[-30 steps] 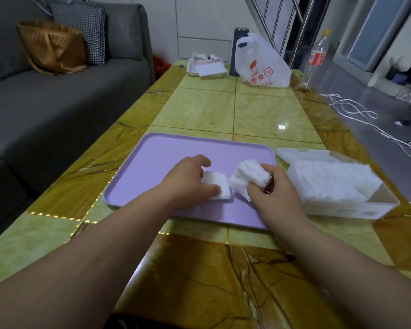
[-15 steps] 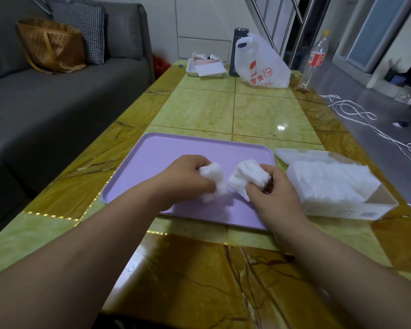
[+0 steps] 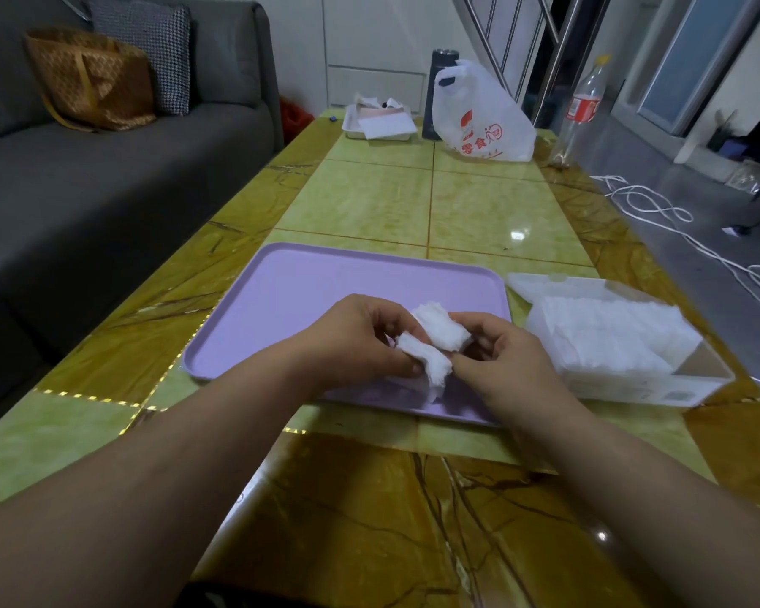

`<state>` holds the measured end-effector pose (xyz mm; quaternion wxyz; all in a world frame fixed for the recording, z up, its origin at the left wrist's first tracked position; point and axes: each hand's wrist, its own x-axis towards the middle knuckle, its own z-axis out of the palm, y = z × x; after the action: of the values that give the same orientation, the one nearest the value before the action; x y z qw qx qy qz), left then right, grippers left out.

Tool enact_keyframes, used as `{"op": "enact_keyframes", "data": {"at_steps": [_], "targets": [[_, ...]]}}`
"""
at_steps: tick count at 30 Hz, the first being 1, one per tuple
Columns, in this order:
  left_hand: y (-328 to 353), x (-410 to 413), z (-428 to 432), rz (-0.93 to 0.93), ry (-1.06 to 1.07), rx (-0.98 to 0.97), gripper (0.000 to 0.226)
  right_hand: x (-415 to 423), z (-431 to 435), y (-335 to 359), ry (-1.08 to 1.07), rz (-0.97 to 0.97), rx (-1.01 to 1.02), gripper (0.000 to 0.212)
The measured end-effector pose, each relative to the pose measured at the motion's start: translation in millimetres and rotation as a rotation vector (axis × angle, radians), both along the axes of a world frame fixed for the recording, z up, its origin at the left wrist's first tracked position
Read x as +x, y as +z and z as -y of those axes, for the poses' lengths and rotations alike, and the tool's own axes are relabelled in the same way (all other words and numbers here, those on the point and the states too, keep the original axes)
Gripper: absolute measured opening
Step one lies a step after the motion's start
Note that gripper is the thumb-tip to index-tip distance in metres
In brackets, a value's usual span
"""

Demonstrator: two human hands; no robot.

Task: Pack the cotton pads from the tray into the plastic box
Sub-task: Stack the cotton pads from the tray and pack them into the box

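A lilac tray [image 3: 308, 291] lies on the table in front of me. Over its near right part my left hand [image 3: 356, 340] and my right hand [image 3: 501, 357] meet, both gripping a bundle of white cotton pads [image 3: 435, 340] held just above the tray. A few pads hang down from the bundle towards the tray floor. To the right of the tray stands the clear plastic box [image 3: 694, 379], open, with a thick row of cotton pads [image 3: 606, 335] inside; its right end has room left.
The green and brown stone table [image 3: 413, 204] carries, at its far end, a white tray with papers [image 3: 380, 125], a dark flask [image 3: 437, 94], a white plastic bag [image 3: 483, 116] and a bottle [image 3: 582, 107]. A grey sofa [image 3: 84, 177] runs along the left. White cables [image 3: 659, 212] lie on the floor at right.
My left hand lifted its small stack of pads off the tray and carried it right. It now presses against the bundle in my right hand, so both hands hold one bundle.
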<state>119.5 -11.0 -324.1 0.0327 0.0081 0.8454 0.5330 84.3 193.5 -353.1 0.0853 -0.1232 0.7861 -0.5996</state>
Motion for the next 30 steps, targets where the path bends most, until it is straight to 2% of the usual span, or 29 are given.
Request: {"op": "enact_keyframes", "data": {"at_steps": [6, 10, 12, 15, 19, 22, 26, 28, 30], "targets": [[-1.8, -2.5, 2.3, -0.001, 0.046, -0.062, 0.026, -2.2, -0.3, 0.7, 0.029, -0.033, 0.114, 0.046], [-5.3, -3.3, 0.5, -0.036, 0.094, -0.083, 0.035, 0.5, -3.6, 4.0, 0.16, 0.059, 0.1, 0.07], [-6.3, -3.5, -1.2, -0.037, 0.081, -0.131, 0.038, 4.0, -3.4, 5.0, 0.194, 0.038, 0.157, 0.076], [-4.9, -6.0, -0.5, -0.035, 0.087, -0.243, 0.048, 5.8, 0.8, 4.1, 0.098, -0.054, 0.211, 0.062], [-1.8, -5.1, 5.2, 0.058, 0.024, -0.256, 0.069, 4.2, 2.5, 3.5, 0.087, -0.064, 0.252, 0.055], [-0.8, -4.1, -2.2, 0.059, -0.038, -0.274, 0.05, 7.8, 6.8, 6.7, 0.124, -0.037, 0.273, 0.062], [0.2, -3.1, -12.5, 0.046, -0.045, -0.276, 0.034, 6.5, 17.4, 3.7, 0.106, 0.04, 0.217, 0.085], [1.3, -1.9, -10.6, 0.066, -0.047, -0.245, 0.034, 5.6, 20.6, 2.9, 0.055, 0.033, 0.18, 0.083], [3.7, -4.0, -3.7, 0.028, 0.067, -0.225, 0.041, 6.2, 22.0, 3.6, -0.025, -0.022, 0.186, 0.072]]}}
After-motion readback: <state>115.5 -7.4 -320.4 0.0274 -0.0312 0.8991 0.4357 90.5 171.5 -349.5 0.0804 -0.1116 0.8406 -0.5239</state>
